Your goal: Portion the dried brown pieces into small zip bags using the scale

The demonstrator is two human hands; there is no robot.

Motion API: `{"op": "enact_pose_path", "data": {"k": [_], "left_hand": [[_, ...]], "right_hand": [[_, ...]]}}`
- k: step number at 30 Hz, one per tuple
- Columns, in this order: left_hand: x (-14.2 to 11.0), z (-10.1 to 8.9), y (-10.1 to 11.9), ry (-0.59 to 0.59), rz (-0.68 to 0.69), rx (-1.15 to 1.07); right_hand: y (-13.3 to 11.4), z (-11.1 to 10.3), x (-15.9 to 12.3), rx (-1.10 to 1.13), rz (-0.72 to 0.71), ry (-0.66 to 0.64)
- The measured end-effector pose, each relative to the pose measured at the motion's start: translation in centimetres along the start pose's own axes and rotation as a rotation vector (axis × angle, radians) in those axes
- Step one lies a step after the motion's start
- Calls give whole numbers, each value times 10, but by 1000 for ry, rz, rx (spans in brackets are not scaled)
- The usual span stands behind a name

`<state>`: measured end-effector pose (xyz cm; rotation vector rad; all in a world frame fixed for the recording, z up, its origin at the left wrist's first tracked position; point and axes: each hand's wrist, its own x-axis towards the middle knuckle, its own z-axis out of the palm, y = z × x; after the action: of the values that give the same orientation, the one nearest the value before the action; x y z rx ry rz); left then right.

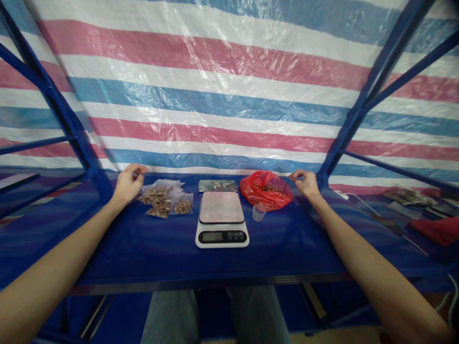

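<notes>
My left hand (131, 182) is raised just left of a pile of small clear zip bags (158, 197), its fingers curled in and nothing seen in them. These bags hold brownish bits. On the other side, my right hand (305, 183) has its fingers drawn together beside an open red plastic bag (266, 191), and I see nothing in it. More brown bits lie inside the red bag. Between the hands stands a white kitchen scale (221, 215) with a bare weighing plate and a lit-looking display. A small clear plastic cup (258, 212) rests in front of the red bag.
A phone (218, 185) lies behind the scale on the blue table (150, 253). Blue metal posts (358, 105) rise at both sides, before a striped plastic sheet (215, 86). At far right are a cable (369, 208) and another red bag (437, 230).
</notes>
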<state>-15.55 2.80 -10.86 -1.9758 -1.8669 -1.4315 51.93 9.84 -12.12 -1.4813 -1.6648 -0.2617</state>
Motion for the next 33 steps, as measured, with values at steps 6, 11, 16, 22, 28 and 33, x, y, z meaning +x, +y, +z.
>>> {"op": "enact_pose_path", "data": {"k": [6, 11, 16, 22, 28, 33], "left_hand": [[0, 1, 1, -2, 2, 1], [0, 1, 3, -38, 4, -2], [0, 1, 2, -63, 6, -13], [0, -2, 18, -44, 57, -9], [-18, -26, 107, -46, 331, 0], [-112, -12, 186, -246, 944, 239]], "right_hand": [[1, 9, -4, -69, 150, -67], [10, 15, -5, -107, 243, -110], [13, 13, -9, -104, 270, -166], [-20, -4, -3, 35, 161, -183], [-129, -53, -21, 437, 144, -128], [-234, -94, -120, 804, 121, -940]]}}
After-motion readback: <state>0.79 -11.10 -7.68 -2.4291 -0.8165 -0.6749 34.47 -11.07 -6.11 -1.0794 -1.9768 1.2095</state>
